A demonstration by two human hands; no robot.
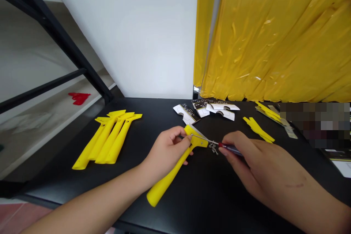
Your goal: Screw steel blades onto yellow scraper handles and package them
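My left hand (170,148) is closed round the neck of a yellow scraper (166,184), whose head with a thin metal blade points up and to the right. In my right hand (260,164) is a screwdriver (232,149) with a dark and red handle. Its thin shaft crosses the scraper's head, and the tip meets a small screw near my left thumb. Several small loose screws and nuts (213,147) lie on the black table just right of the head. Part of the scraper's neck is hidden behind my left fingers.
Several yellow scraper handles (109,140) lie side by side on the left of the black table (192,204). Printed cards (186,113) are spread at the back. Flat yellow strips (257,129) lie at the right. Yellow sheeting (274,36) and a white panel (142,36) stand behind.
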